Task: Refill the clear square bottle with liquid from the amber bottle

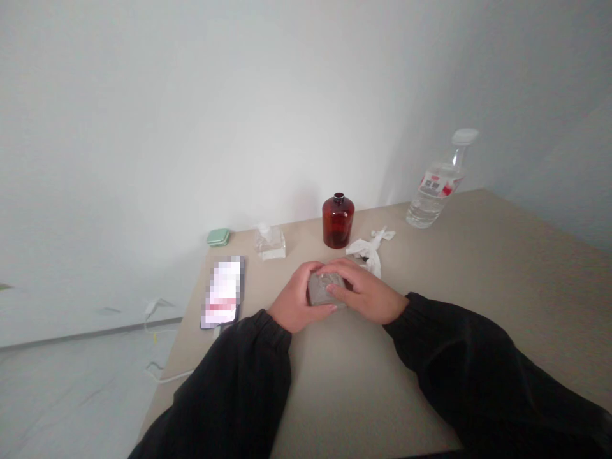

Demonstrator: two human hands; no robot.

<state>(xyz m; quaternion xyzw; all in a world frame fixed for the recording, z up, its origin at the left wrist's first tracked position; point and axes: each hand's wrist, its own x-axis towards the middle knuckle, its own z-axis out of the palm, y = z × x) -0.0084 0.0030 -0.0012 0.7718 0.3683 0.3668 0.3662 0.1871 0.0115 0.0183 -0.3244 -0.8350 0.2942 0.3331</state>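
A grey lump (321, 290) is clasped low over the surface (382, 382), the left hand (292, 298) curved around one side and the right hand (364, 291) over the other, fingers (340, 268) closed around it. A crumpled tissue (370, 250) lies just beyond, near an amber bottle (338, 220) and a pixelated phone (222, 292)

The left hand (297, 298) and right hand (364, 291) close around a lump (322, 290) at mid-counter (482, 268). Behind them, left to right: a small case (218, 237), square glass bottle (270, 244), round bottle (338, 220), plastic water bottle (435, 185). Crumpled tissue (368, 250) lies behind the right hand, a phone (222, 292) left of the left hand.
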